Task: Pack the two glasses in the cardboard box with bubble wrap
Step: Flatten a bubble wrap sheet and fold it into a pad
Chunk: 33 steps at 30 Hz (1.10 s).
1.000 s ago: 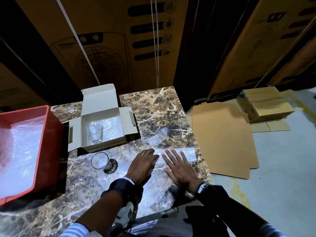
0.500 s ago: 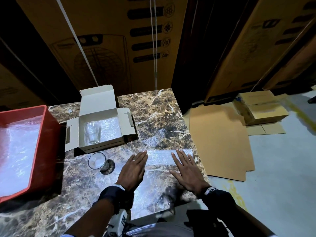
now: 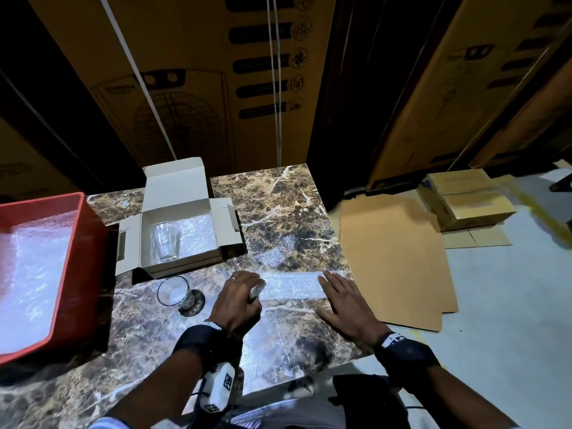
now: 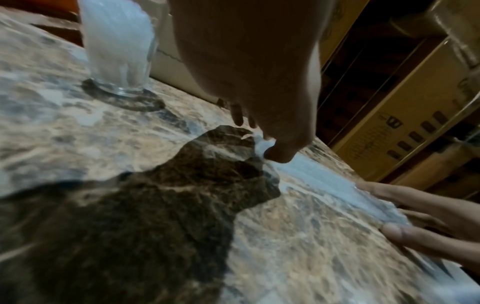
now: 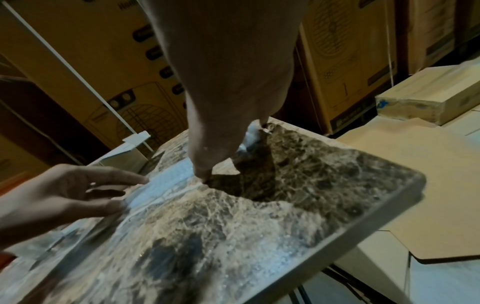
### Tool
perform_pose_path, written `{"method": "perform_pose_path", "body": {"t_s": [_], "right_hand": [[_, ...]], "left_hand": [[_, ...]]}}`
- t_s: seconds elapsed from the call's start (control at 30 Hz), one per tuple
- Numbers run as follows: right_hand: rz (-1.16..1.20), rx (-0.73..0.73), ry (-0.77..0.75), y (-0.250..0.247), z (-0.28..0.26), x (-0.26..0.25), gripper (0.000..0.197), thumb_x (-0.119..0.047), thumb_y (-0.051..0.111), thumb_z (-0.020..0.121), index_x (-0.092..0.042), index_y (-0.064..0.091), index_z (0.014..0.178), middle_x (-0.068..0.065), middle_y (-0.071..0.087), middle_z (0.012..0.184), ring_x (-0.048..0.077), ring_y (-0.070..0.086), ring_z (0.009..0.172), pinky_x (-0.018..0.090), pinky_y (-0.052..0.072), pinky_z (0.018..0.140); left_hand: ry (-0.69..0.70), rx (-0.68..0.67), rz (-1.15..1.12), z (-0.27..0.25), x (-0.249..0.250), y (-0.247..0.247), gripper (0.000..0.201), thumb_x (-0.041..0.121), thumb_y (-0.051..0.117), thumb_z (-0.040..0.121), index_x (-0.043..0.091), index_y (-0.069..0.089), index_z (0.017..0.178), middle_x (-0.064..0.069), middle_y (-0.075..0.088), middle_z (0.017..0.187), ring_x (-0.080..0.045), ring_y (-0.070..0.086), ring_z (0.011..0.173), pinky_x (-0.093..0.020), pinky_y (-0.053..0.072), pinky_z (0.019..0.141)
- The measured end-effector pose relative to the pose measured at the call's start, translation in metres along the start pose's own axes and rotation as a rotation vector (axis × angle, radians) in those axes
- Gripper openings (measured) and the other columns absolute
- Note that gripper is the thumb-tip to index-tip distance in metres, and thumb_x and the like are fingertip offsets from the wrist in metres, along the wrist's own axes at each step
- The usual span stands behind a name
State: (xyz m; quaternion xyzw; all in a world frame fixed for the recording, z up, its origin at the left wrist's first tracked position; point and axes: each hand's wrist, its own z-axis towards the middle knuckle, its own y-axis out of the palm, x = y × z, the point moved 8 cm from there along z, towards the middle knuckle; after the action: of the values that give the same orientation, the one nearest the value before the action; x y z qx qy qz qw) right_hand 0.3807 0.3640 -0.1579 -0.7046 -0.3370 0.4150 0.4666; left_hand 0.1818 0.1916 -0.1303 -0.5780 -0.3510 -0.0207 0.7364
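An open white cardboard box [image 3: 176, 193] stands on the marble table [image 3: 278, 205]. It holds one clear glass [image 3: 165, 241] and some bubble wrap [image 3: 198, 233]. A second glass [image 3: 173, 291], stuffed with wrap, stands in front of the box and shows in the left wrist view too, glass [image 4: 119, 47]. A bubble wrap sheet [image 3: 291, 286] with its far edge folded over lies before me. My left hand [image 3: 253, 289] curls over the fold's left end, where thumb and finger pinch the wrap [image 4: 262, 146]. My right hand [image 3: 328, 292] lies flat on the right end.
A red crate [image 3: 89, 274] lined with bubble wrap sits at the table's left. Tall cardboard cartons [image 3: 201, 72] stand behind the table. On the floor to the right lie flat cardboard sheets [image 3: 393, 258] and small stacked boxes [image 3: 467, 202]. The table edge [image 5: 363, 222] is close to my right hand.
Both hands slid apart along the folded wrap. The left hand went from lying flat to curling and pinching the fold's left end. The right hand stays flat.
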Motion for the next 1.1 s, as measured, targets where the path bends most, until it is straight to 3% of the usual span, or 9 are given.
{"method": "perform_pose_path", "body": {"t_s": [0.1, 0.17, 0.27, 0.43, 0.6, 0.73, 0.83, 1.0, 1.1], "right_hand": [[0.004, 0.104, -0.029, -0.015, 0.001, -0.005, 0.070, -0.060, 0.054, 0.094, -0.029, 0.033, 0.154, 0.007, 0.026, 0.162, 0.029, 0.025, 0.146, 0.048, 0.026, 0.120], [-0.035, 0.156, -0.129, -0.020, 0.003, -0.017, 0.046, -0.054, 0.058, 0.094, -0.031, 0.052, 0.133, 0.002, 0.047, 0.142, 0.022, 0.042, 0.128, 0.044, 0.041, 0.107], [-0.069, 0.145, -0.209, -0.013, 0.008, -0.028, 0.024, -0.046, 0.053, 0.100, -0.029, 0.062, 0.115, -0.005, 0.059, 0.114, 0.019, 0.051, 0.105, 0.037, 0.045, 0.085], [-0.026, 0.173, -0.164, -0.012, 0.013, -0.027, 0.020, -0.035, 0.052, 0.102, -0.025, 0.067, 0.110, -0.005, 0.062, 0.107, 0.019, 0.053, 0.095, 0.035, 0.046, 0.078], [-0.023, 0.173, -0.141, -0.015, 0.020, -0.027, 0.015, -0.027, 0.049, 0.101, -0.022, 0.063, 0.101, -0.003, 0.061, 0.099, 0.020, 0.051, 0.089, 0.037, 0.045, 0.072], [0.021, 0.205, -0.140, -0.022, 0.017, -0.032, 0.016, -0.028, 0.042, 0.105, -0.020, 0.054, 0.099, -0.002, 0.054, 0.094, 0.018, 0.044, 0.080, 0.032, 0.036, 0.070], [0.053, 0.189, -0.162, -0.020, 0.009, -0.036, 0.018, -0.033, 0.035, 0.107, -0.023, 0.048, 0.100, -0.005, 0.049, 0.093, 0.015, 0.038, 0.079, 0.030, 0.032, 0.073], [0.076, 0.167, -0.152, -0.014, -0.004, -0.018, 0.021, -0.046, 0.047, 0.103, -0.027, 0.048, 0.109, -0.008, 0.047, 0.104, 0.012, 0.040, 0.089, 0.028, 0.040, 0.077], [0.080, 0.156, -0.179, -0.015, -0.009, -0.009, 0.015, -0.036, 0.049, 0.104, -0.025, 0.051, 0.114, -0.007, 0.047, 0.110, 0.012, 0.040, 0.093, 0.027, 0.041, 0.078]], "left_hand": [[0.036, 0.006, 0.123, 0.001, 0.017, 0.002, 0.041, 0.019, 0.066, 0.073, 0.027, 0.068, 0.114, 0.008, 0.060, 0.117, -0.018, 0.047, 0.114, -0.039, 0.035, 0.094], [0.062, -0.018, 0.146, 0.002, 0.025, 0.006, 0.040, 0.026, 0.066, 0.077, 0.030, 0.065, 0.117, 0.008, 0.054, 0.119, -0.020, 0.044, 0.116, -0.038, 0.029, 0.094], [0.143, -0.083, 0.133, 0.003, 0.044, 0.015, 0.035, 0.031, 0.063, 0.079, 0.032, 0.063, 0.113, 0.009, 0.053, 0.114, -0.019, 0.045, 0.110, -0.039, 0.034, 0.093], [0.123, -0.222, 0.129, 0.004, 0.045, 0.032, 0.035, 0.036, 0.057, 0.084, 0.027, 0.062, 0.117, 0.003, 0.055, 0.116, -0.022, 0.048, 0.104, -0.041, 0.038, 0.090], [0.139, -0.203, 0.138, 0.007, 0.032, 0.027, 0.016, 0.028, 0.057, 0.083, 0.020, 0.062, 0.096, -0.001, 0.055, 0.100, -0.027, 0.052, 0.084, -0.041, 0.045, 0.075], [0.175, -0.202, 0.187, 0.007, 0.030, 0.017, 0.020, 0.028, 0.055, 0.079, 0.018, 0.066, 0.091, -0.002, 0.059, 0.096, -0.026, 0.056, 0.078, -0.037, 0.043, 0.066], [0.168, -0.217, 0.177, 0.005, 0.027, 0.015, 0.023, 0.029, 0.051, 0.078, 0.018, 0.068, 0.090, -0.001, 0.061, 0.096, -0.026, 0.058, 0.078, -0.036, 0.046, 0.065], [0.121, -0.220, 0.151, 0.004, 0.019, 0.009, 0.022, 0.022, 0.055, 0.074, 0.018, 0.070, 0.089, 0.001, 0.065, 0.097, -0.029, 0.062, 0.080, -0.038, 0.051, 0.069], [0.127, -0.206, 0.157, 0.005, 0.016, 0.005, 0.021, 0.022, 0.057, 0.074, 0.018, 0.070, 0.089, 0.001, 0.066, 0.094, -0.028, 0.061, 0.083, -0.038, 0.051, 0.072]]}}
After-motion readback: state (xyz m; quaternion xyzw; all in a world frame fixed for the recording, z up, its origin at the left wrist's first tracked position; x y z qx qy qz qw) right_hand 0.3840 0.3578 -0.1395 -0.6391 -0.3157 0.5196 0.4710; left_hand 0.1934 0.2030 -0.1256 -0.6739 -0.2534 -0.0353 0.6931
